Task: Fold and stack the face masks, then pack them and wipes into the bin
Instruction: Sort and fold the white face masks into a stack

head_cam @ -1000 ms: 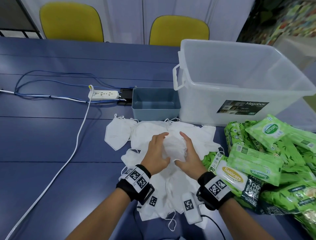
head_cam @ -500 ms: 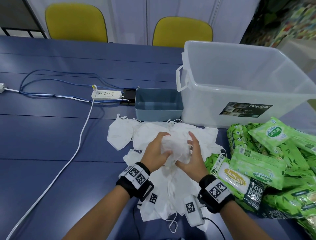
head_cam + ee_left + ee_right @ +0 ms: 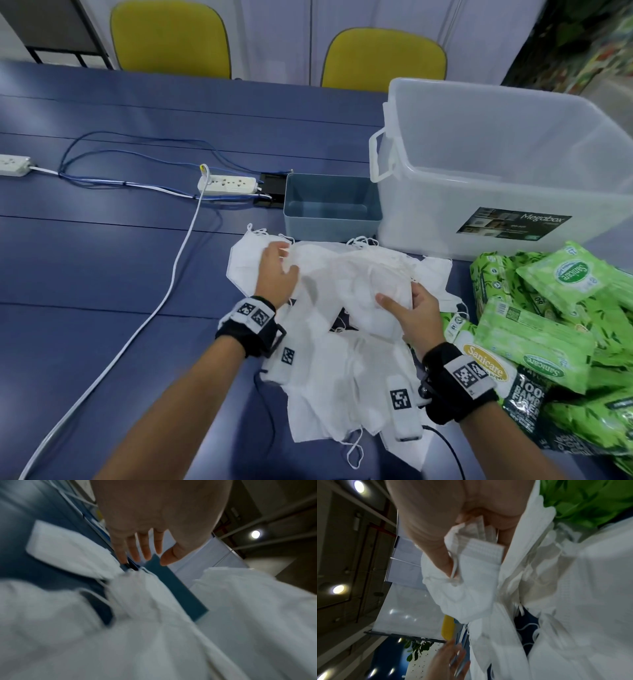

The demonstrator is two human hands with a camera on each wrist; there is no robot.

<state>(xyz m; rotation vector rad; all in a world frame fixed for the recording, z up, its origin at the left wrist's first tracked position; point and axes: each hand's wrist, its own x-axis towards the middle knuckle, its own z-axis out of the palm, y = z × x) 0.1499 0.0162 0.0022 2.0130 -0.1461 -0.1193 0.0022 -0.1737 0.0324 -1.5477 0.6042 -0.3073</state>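
Right hand [image 3: 412, 317] clamped on a folded white mask [image 3: 375, 308], thumb on top, fingers curled under, lifted just above the loose mask pile [image 3: 342, 370] on the blue table [image 3: 102, 267]. Confirmed in the right wrist view: several layers and an ear loop pinched between thumb and fingers [image 3: 443, 555]. Left hand [image 3: 275, 274] out over the far-left mask [image 3: 243, 263], fingers spread and straight, gripping nothing; in the left wrist view, fingertips [image 3: 135, 553] hovering, contact with the mask unclear through the blur.

Small blue-grey bin [image 3: 332, 205] standing just behind the pile, nothing visible inside. Large clear tub [image 3: 507, 178] touching its right side. Green wipes packs [image 3: 548, 325] heaped to the right, crowding the pile's edge. No neat stack in sight; early days, by the look of it.

Risks from here: ear loops everywhere, tangled across neighbours, so lifting the held mask likely to drag others along or off the near table edge. Fold liable to spring open under a loose pinch. Stack apt to slide on this slack, uneven heap. Power strip [image 3: 227, 184] and cables [image 3: 154, 298] lying left of the pile, ready to snag a trailing loop.
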